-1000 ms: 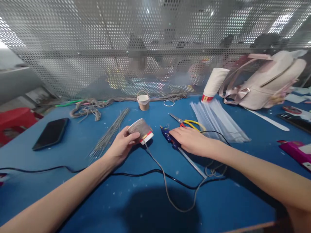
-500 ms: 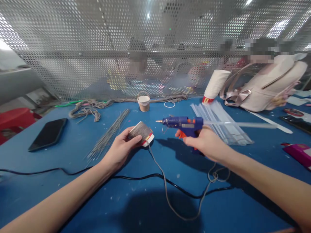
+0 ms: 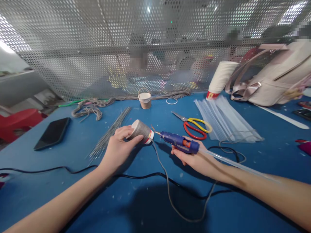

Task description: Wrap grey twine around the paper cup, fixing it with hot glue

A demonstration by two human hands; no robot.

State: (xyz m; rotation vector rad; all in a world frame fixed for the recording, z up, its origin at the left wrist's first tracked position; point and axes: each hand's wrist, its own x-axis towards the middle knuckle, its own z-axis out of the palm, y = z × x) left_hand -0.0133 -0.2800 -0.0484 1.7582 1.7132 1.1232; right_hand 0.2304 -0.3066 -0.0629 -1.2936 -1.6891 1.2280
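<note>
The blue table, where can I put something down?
Bare table lies between the phone and the grey wires, and more in front of the black cable, between the left forearm and the grey cord. The right is crowded: scissors, clear strips, stacked cups and backpack sit close together.

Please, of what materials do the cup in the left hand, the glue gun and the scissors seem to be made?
Cup: probably paper, with a smooth white-and-red end; the matt grey cord wrapped around it looks fibrous.
Glue gun: likely hard plastic, its blue body slightly glossy.
Scissors: grey blades, probably metal; smooth red and yellow handles, perhaps plastic.
</note>
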